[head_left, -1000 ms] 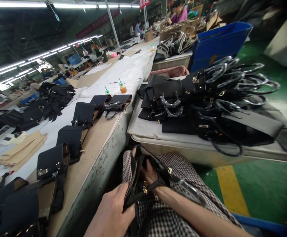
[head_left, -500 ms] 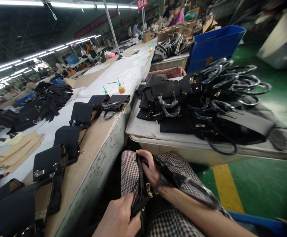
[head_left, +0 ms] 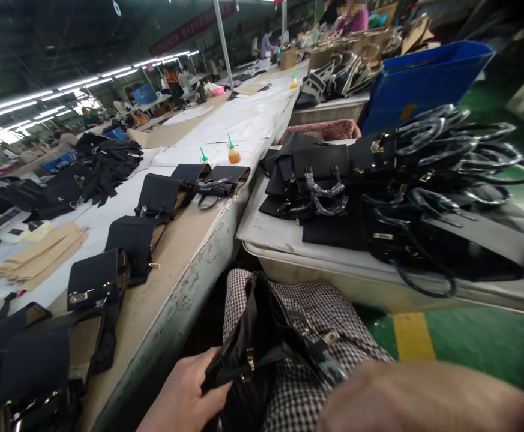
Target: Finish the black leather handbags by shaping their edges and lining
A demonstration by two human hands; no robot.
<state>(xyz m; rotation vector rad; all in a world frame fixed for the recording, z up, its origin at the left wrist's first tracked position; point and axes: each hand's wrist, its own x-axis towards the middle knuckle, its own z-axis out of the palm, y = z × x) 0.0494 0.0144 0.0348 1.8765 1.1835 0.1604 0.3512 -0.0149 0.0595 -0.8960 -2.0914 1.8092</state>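
Note:
A black handbag lies across my lap on checked cloth, its mouth spread and the dark lining showing. A gold zipper pull hangs at its opening. My left hand pinches the bag's near left edge, with the thumb on the near side. Low at the right, my right hand is smeared by motion, close to the bag's plastic-wrapped handle. Its fingers cannot be made out, nor whether it touches the bag.
Black bag bodies line the workbench at my left. Finished handbags with wrapped handles are piled on the table ahead right. Glue bottles stand on the bench. Behind are a blue bin and a person.
My right hand has come out of the bag's mouth and moved down to the right. My left hand still holds the edge, and the bag gapes wider. The view has shifted slightly left.

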